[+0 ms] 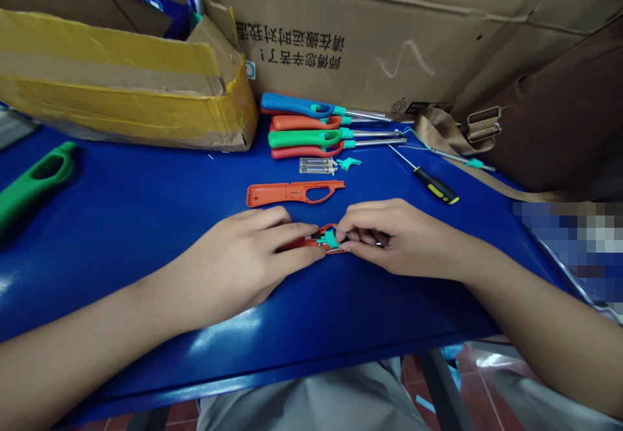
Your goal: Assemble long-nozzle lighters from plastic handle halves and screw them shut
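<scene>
My left hand (253, 256) is closed around an orange lighter casing half (298, 243) that lies on the blue table, its fingertips gripping the edges. Set in the casing is a teal plastic trigger piece (331, 239). My right hand (389, 236) pinches at that piece with thumb and index finger; part of the casing is hidden behind these fingers. Just beyond my hands lies the matching orange casing half (277, 195), hollow side up. Behind it are a clear fuel tank (315, 166) and a loose teal trigger (349, 163).
Several long-nosed lighters (304, 137) are stacked before a cardboard box (360, 48). A black-and-yellow screwdriver (435, 184) and a metal lighter tube (457, 157) lie to the right. A green casing (39, 187) sits at left, near a yellow-taped carton (146, 106). A brown strap (433, 135) crosses the right.
</scene>
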The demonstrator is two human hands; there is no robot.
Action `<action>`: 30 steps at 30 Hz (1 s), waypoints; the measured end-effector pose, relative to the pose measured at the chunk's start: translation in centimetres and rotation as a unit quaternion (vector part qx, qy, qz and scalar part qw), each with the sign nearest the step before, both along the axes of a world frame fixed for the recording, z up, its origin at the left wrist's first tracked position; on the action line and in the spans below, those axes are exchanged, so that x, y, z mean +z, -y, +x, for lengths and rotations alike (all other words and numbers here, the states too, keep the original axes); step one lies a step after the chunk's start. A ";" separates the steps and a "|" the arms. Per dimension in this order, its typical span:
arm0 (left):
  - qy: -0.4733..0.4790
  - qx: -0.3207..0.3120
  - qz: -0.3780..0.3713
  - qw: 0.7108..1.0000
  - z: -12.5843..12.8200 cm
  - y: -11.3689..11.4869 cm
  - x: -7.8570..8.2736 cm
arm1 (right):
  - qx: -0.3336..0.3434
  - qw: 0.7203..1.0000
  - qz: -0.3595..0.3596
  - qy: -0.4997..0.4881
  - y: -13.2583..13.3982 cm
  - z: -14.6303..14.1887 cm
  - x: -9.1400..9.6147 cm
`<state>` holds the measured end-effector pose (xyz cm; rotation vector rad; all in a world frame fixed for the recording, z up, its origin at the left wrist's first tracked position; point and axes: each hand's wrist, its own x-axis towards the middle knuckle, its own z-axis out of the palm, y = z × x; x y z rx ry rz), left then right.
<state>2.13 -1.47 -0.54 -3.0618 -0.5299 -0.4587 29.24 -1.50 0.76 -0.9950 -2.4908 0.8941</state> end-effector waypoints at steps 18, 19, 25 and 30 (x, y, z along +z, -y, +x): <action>0.002 0.012 -0.028 1.000 0.1 0.0 -0.3 | 0.055 0.997 0.056 0.029 0.4 0.2 0.5; 0.004 0.018 -0.030 0.999 0.2 0.0 -0.3 | 0.056 0.996 0.058 0.027 0.4 0.2 0.5; 0.001 0.020 -0.038 0.999 0.2 0.0 -0.3 | 0.052 0.995 0.083 0.013 0.6 0.2 0.5; 0.001 0.027 -0.037 0.999 0.3 0.1 -0.4 | 0.051 0.994 0.093 0.039 0.8 0.2 0.6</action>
